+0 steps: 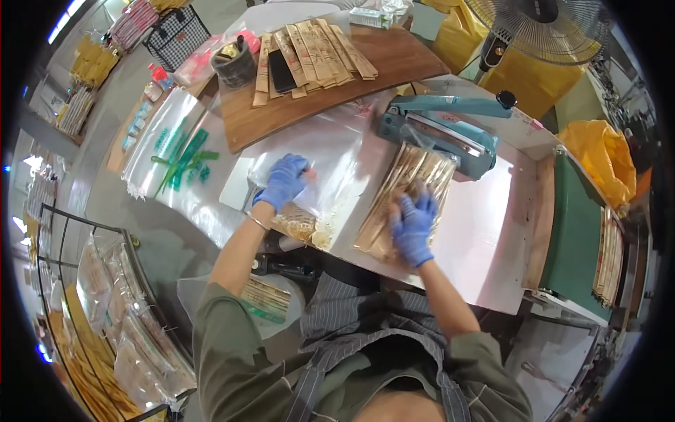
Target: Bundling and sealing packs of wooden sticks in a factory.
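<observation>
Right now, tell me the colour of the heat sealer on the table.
Teal blue-green. The heat sealer shows best in the head view, just beyond the right hand resting on a clear packet.

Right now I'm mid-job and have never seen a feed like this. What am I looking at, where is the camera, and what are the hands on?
This is one wide fisheye view from a camera worn on the person's head, looking down, so straight edges bend near the rim. Both hands wear blue gloves. The left hand presses on a clear plastic bag lying on the white table. The right hand rests on a clear packet of long tan sticks, whose far end lies at the teal heat sealer. Behind, a wooden board carries a row of tan paper sleeves. A fan stands at the upper right.
</observation>
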{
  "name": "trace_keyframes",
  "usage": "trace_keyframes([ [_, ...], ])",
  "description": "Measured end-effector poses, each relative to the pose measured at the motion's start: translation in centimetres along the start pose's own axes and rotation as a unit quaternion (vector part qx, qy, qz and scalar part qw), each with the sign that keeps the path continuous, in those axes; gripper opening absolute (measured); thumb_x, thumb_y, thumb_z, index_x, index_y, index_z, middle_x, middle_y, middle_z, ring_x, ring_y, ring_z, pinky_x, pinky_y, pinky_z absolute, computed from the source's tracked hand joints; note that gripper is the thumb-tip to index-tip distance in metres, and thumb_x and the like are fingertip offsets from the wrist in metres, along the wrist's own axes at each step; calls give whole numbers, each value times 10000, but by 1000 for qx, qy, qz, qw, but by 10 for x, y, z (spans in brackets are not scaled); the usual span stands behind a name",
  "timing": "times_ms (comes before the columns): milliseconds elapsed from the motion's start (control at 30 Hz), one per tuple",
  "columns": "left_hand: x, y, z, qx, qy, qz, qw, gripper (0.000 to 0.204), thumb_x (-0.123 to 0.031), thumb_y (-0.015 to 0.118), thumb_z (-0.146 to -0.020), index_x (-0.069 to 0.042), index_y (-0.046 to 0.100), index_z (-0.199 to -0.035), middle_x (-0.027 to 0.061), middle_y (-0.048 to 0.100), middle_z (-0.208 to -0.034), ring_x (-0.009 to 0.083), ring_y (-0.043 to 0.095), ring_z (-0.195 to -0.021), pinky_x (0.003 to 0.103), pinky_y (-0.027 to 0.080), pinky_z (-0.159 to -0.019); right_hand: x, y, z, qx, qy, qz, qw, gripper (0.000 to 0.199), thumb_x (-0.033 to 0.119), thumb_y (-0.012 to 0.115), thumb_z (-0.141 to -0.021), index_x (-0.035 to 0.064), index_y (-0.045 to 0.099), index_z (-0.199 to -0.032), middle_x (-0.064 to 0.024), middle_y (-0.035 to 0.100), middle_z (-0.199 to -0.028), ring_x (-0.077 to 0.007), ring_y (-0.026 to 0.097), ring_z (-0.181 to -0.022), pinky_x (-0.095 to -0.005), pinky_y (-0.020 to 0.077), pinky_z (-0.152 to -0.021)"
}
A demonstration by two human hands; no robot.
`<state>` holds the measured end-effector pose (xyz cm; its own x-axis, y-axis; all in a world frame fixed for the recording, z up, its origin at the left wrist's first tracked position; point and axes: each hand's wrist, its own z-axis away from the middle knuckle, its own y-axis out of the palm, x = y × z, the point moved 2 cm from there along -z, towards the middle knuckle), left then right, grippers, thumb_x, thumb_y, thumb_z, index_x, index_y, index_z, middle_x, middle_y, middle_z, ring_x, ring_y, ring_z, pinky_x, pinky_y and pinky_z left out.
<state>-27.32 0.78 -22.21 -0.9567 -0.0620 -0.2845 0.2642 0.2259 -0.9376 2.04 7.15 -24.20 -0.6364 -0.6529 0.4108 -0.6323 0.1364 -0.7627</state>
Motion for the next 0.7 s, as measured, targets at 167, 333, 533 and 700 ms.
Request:
trace_keyframes([
  [167, -73, 54, 10, -169, 123, 132, 969, 208, -247, 543, -838, -53, 564, -764, 164, 584, -795, 359, 540, -759, 457, 426, -713, 63, -3, -21, -4, -7, -147, 989, 283, 185, 596, -768, 20, 569, -996, -196, 406, -1283, -414, 339, -1193, -476, 259, -1010],
  [333, -91, -19, 4, -156, -118, 252, 948, 193, -197, 510, -847, -40, 531, -736, 205, 563, -846, 391, 519, -771, 445, 416, -656, 46, -23, -47, -66, -77, -138, 985, 66, 62, 554, -709, 4, 546, -740, -171, 490, -1167, -416, 364, -1157, -475, 292, -969],
  [533, -129, -2, 19, -247, 46, -44, 967, 332, -313, 531, -816, -75, 526, -1048, 179, 580, -1004, 346, 485, -1030, 480, 331, -909, 75, -38, -26, -74, -74, -157, 982, 45, 16, 550, -648, -8, 532, -680, -155, 515, -1158, -391, 395, -1133, -457, 315, -954],
  [700, -13, 59, -2, 11, -262, 55, 963, 588, -244, 497, -796, -15, 348, -1317, 270, 407, -1260, 357, 540, -1023, 385, 484, -769, 74, -34, -3, -45, -80, -59, 994, 97, 52, 564, -599, 12, 508, -667, -167, 506, -1161, -395, 365, -1159, -457, 304, -970],
])
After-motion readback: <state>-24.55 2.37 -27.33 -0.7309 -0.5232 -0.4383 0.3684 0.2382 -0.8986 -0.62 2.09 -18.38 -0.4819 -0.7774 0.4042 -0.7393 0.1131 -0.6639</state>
